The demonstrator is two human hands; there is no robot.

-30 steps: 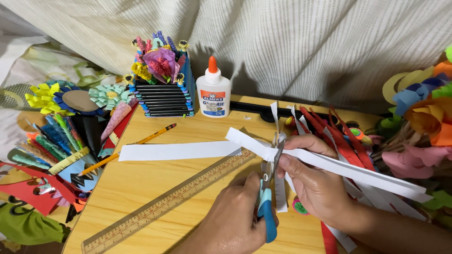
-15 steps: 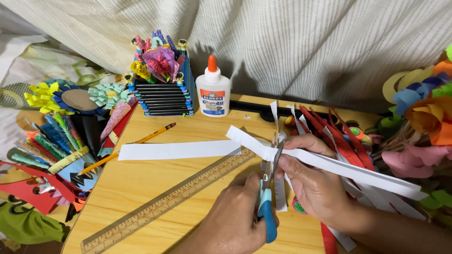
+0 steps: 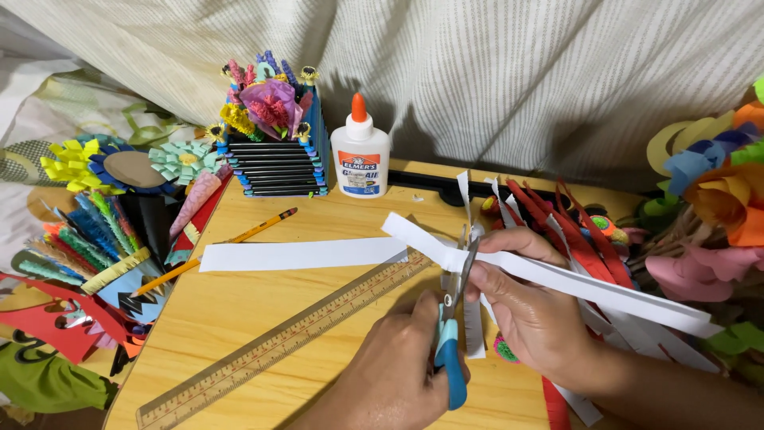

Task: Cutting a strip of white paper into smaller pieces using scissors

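Scissors, blue-handled, gripped closed-fisted in left hand, blades pointing away from the body and closing on a white paper strip. Strip's long axis crosses the blades, running right of scissors; right hand, just right of scissors, pinches it. Wooden ruler lies left of scissors.

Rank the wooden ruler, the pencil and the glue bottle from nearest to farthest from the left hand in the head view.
Measured from the left hand, which holds the scissors:
1. Wooden ruler, lying diagonally just to its left.
2. Pencil, farther left, near the table's left edge.
3. Glue bottle, upright at the back of the table.
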